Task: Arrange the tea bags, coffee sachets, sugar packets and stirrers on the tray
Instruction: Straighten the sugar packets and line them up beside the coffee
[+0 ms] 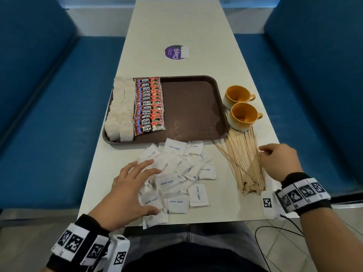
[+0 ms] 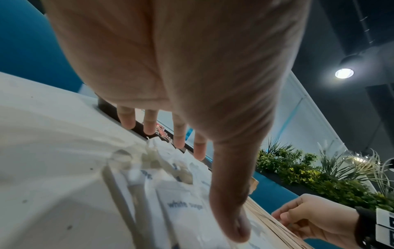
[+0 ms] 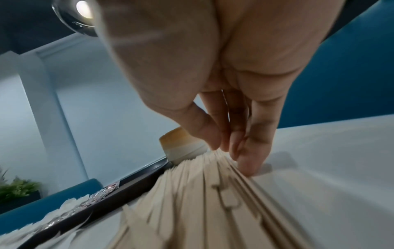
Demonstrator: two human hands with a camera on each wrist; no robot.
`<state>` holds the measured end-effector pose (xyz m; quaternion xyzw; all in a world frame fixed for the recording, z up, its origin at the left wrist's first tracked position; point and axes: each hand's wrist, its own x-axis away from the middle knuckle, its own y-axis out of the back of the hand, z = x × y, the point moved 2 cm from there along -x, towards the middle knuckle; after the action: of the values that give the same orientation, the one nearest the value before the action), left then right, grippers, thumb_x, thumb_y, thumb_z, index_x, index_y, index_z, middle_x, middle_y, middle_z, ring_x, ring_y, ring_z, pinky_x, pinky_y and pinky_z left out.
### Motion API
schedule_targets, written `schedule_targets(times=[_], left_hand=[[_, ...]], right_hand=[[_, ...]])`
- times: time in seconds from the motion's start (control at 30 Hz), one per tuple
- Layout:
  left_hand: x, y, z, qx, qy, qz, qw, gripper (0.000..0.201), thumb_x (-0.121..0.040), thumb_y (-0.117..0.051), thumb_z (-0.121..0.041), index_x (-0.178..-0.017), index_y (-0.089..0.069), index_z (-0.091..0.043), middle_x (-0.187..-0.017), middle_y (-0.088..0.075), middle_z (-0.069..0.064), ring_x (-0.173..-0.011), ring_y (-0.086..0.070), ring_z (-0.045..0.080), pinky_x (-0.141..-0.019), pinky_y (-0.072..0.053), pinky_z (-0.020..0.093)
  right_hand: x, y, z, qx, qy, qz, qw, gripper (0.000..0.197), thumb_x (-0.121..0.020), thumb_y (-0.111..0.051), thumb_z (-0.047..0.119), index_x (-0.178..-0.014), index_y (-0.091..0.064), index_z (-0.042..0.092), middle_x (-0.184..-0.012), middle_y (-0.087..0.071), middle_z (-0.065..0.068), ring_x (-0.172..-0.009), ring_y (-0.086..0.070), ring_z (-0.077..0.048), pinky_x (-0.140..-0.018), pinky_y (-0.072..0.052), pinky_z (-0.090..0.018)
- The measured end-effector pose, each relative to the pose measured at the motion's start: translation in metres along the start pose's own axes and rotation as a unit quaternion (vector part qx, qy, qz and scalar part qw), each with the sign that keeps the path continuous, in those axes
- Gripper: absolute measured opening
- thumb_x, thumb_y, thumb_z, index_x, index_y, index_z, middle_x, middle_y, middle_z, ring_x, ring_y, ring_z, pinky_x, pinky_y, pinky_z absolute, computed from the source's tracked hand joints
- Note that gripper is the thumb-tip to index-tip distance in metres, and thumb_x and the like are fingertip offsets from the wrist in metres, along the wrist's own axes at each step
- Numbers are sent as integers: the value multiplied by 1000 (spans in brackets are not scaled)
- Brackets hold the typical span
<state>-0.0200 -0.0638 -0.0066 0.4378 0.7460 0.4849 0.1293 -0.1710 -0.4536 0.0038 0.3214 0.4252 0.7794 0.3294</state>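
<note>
A brown tray [image 1: 192,107] holds white tea bags [image 1: 119,110] in two columns at its left and a column of red Kopi Juan coffee sachets [image 1: 149,107] beside them. White sugar packets [image 1: 176,173] lie in a loose heap on the table in front of the tray. My left hand [image 1: 137,185] lies over the heap's left side with its fingers spread and straight, thumb [image 2: 230,219] on a packet. Wooden stirrers [image 1: 245,161] fan out to the right. My right hand [image 1: 264,154] pinches the fan's right edge, thumb and fingertips [image 3: 213,143] drawn together on the sticks.
Two orange cups [image 1: 237,96] [image 1: 243,115] stand right of the tray, touching the stirrers' far ends. A purple sticker [image 1: 175,52] lies farther back. Blue benches [image 1: 49,134] flank the white table [image 1: 196,22]. The tray's right two thirds are bare.
</note>
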Motion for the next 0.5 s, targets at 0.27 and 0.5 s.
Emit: schedule_targets(times=[0.27, 0.5], left_hand=[[4, 4, -1, 6, 10, -14, 1000, 92, -59, -91, -56, -136, -41, -52, -151, -19, -30, -138, -19, 6, -115, -31, 32], [9, -1, -1, -9, 81, 51, 995, 61, -58, -92, -50, -88, -41, -35, -97, -46, -18, -90, -44, 3, -69, -37, 20]], right_hand=[[45, 9, 33, -42, 98, 23, 994, 21, -98, -65, 23, -118, -67, 25, -104, -66, 9, -88, -60, -5, -75, -48, -25], [113, -51, 87, 94, 250, 207, 941, 32, -93, -65, 55, -113, -61, 30, -99, -60, 14, -88, -57, -5, -80, -49, -26]])
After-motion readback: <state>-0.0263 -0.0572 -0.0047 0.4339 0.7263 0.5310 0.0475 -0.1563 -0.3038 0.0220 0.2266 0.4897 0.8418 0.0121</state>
